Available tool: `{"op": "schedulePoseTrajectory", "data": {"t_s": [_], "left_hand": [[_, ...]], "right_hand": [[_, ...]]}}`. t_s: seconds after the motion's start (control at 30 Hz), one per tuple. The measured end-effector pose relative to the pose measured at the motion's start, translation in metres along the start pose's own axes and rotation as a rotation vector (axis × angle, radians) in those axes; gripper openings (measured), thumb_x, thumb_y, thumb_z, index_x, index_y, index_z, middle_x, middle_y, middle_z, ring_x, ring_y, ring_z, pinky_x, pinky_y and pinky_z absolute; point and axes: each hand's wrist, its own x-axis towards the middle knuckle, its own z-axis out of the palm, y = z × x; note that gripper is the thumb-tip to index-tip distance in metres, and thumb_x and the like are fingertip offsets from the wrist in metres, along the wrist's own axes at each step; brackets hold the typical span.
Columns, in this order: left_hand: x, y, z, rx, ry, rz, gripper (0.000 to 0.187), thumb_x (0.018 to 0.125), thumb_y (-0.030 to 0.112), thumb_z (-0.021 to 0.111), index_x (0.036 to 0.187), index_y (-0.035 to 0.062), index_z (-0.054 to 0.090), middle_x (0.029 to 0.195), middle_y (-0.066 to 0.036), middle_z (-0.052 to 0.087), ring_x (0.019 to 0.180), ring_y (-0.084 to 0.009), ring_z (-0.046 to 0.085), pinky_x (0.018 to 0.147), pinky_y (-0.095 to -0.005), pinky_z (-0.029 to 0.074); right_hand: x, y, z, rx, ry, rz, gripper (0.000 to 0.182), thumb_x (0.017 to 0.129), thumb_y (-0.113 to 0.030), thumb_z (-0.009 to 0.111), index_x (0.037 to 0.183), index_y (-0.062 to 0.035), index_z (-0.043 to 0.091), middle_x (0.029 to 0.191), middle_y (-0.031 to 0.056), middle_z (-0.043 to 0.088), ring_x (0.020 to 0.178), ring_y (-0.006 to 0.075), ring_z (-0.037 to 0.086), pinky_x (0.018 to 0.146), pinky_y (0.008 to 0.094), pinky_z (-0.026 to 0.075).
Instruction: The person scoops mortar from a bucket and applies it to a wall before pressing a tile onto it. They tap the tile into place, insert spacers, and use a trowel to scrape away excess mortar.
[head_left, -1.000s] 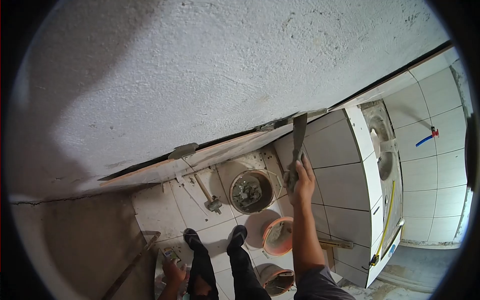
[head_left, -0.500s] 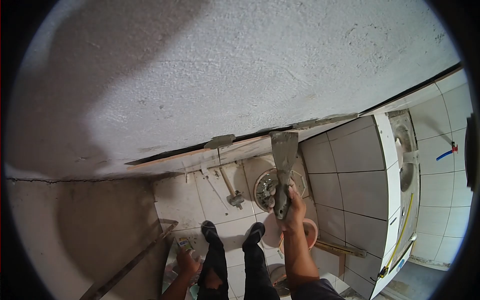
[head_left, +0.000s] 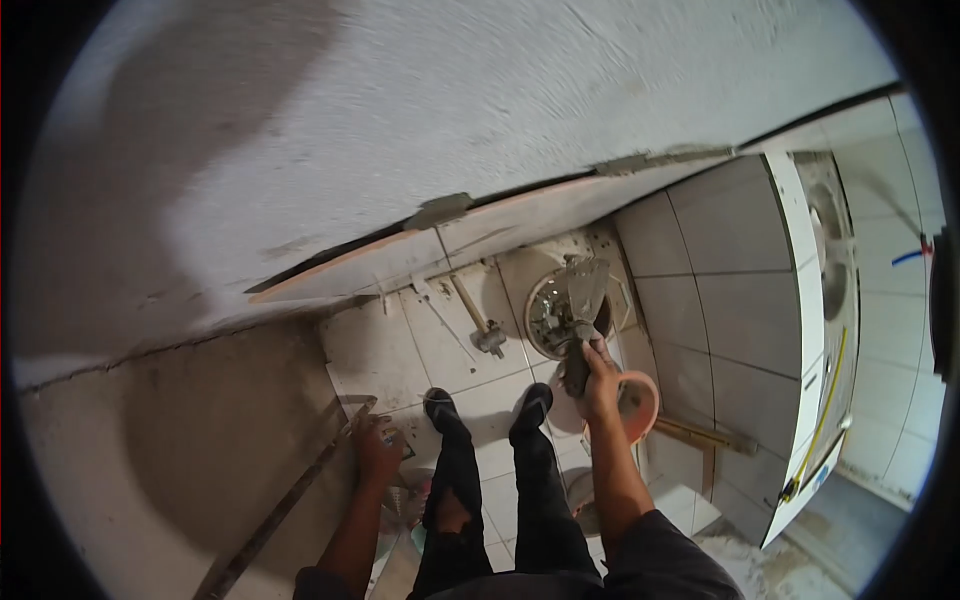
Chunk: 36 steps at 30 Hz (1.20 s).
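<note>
My right hand (head_left: 598, 378) is closed around the dark handle of a putty knife (head_left: 588, 290). The wide, mortar-smeared blade points away from me, in front of a round bucket (head_left: 548, 312) holding wet grey mortar. My left hand (head_left: 376, 450) hangs low on the left, its fingers slightly apart. It overlaps a small bluish-white packet (head_left: 389, 437) and is close to the upper end of a long wooden stick (head_left: 290, 500). Fresh mortar (head_left: 440, 210) sits in patches along the dark gap between the rough grey wall (head_left: 520, 110) and the tiles below.
A hammer (head_left: 488, 338) lies on the tiled floor (head_left: 440, 345) before my feet. A pink bucket (head_left: 640, 400) stands beside my right forearm, with a wooden level-like bar (head_left: 705, 436) behind it. A tiled partition (head_left: 740, 300) rises on the right, with a yellow tape measure (head_left: 805, 440) on its ledge.
My right hand has lowered the putty knife from the wall gap toward the mortar bucket. My left hand has moved slightly up, over the packet. The view has tilted down.
</note>
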Motion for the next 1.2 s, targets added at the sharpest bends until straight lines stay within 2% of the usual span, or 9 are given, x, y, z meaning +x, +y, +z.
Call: {"op": "schedulePoseTrajectory", "data": {"t_s": [0.13,0.2,0.27,0.33,0.47,0.7,1.0,1.07,1.2], "left_hand": [[-0.008,-0.029,0.007,0.068,0.048,0.068,0.037,0.067,0.023,0.072,0.095,0.0014,0.061,0.102,-0.019,0.055,0.104,-0.0371,0.048,0.093,-0.046,0.036],[-0.022,-0.041,0.013,0.152,-0.045,-0.009,0.037,0.067,0.026,0.073,0.094,0.0017,0.061,0.1,-0.018,0.054,0.102,-0.0371,0.049,0.091,-0.0469,0.037],[-0.04,-0.047,0.025,0.198,-0.123,-0.067,0.037,0.067,0.026,0.073,0.093,0.0017,0.062,0.098,-0.018,0.055,0.101,-0.0366,0.049,0.09,-0.0466,0.038],[-0.057,-0.058,0.042,0.245,-0.199,-0.125,0.037,0.067,0.026,0.073,0.092,0.0016,0.062,0.096,-0.017,0.055,0.1,-0.0361,0.05,0.089,-0.0463,0.039],[-0.087,-0.081,0.088,0.227,-0.27,-0.204,0.035,0.066,0.023,0.072,0.091,0.0013,0.062,0.096,-0.017,0.055,0.1,-0.0357,0.05,0.086,-0.0449,0.04],[-0.099,-0.064,0.124,0.135,-0.231,-0.182,0.035,0.063,0.024,0.074,0.089,0.0036,0.063,0.1,-0.017,0.056,0.101,-0.0347,0.049,0.088,-0.0448,0.038],[-0.099,-0.053,0.132,0.188,-0.234,-0.182,0.036,0.062,0.027,0.075,0.087,0.0039,0.064,0.099,-0.017,0.057,0.103,-0.0346,0.05,0.091,-0.0461,0.036],[-0.095,-0.046,0.127,0.173,-0.199,-0.2,0.036,0.062,0.027,0.075,0.087,0.0039,0.064,0.099,-0.017,0.058,0.103,-0.0349,0.05,0.092,-0.0464,0.036],[-0.09,-0.05,0.13,0.2,-0.209,-0.193,0.036,0.062,0.029,0.074,0.088,0.0045,0.065,0.098,-0.017,0.058,0.101,-0.035,0.052,0.093,-0.0468,0.035]], "right_hand": [[0.05,0.045,-0.115,-0.622,0.207,0.125,0.033,0.085,-0.022,0.053,0.113,-0.0041,0.052,0.075,0.0078,0.058,0.05,0.018,0.055,0.044,0.0267,0.045],[0.086,0.074,-0.163,-1.106,0.172,0.16,0.04,0.081,-0.026,0.058,0.114,-0.0038,0.053,0.074,0.0111,0.061,0.053,0.0218,0.059,0.051,0.0315,0.049],[0.125,0.096,-0.197,-1.529,-0.003,-0.054,0.046,0.077,-0.026,0.059,0.116,-0.0039,0.053,0.083,0.0182,0.064,0.068,0.0293,0.065,0.066,0.0377,0.052],[0.156,0.104,-0.19,-1.708,-0.074,-0.039,0.038,0.077,-0.021,0.057,0.111,-0.0037,0.058,0.097,0.0212,0.063,0.092,0.0361,0.061,0.082,0.0437,0.048],[0.242,0.143,-0.186,-1.915,-0.211,0.26,0.03,0.078,-0.015,0.052,0.102,-0.0027,0.064,0.103,0.0197,0.063,0.098,0.033,0.061,0.083,0.0399,0.05],[0.287,0.165,-0.168,-1.858,-0.125,0.337,0.031,0.073,-0.014,0.053,0.097,0.0027,0.064,0.104,0.0205,0.062,0.099,0.0345,0.06,0.085,0.0403,0.048],[0.279,0.138,-0.192,-1.86,-0.423,0.119,0.036,0.07,-0.025,0.065,0.093,0.0027,0.066,0.1,0.0233,0.062,0.095,0.0363,0.061,0.083,0.041,0.05],[0.277,0.117,-0.208,-1.611,-0.497,0.111,0.037,0.068,-0.024,0.07,0.096,-0.0011,0.067,0.08,0.015,0.066,0.073,0.0222,0.066,0.071,0.0361,0.052],[0.282,0.123,-0.264,-1.183,-0.43,0.368,0.042,0.068,-0.023,0.074,0.099,0.0042,0.065,0.077,0.0098,0.065,0.067,0.0143,0.062,0.066,0.03,0.051]]}}
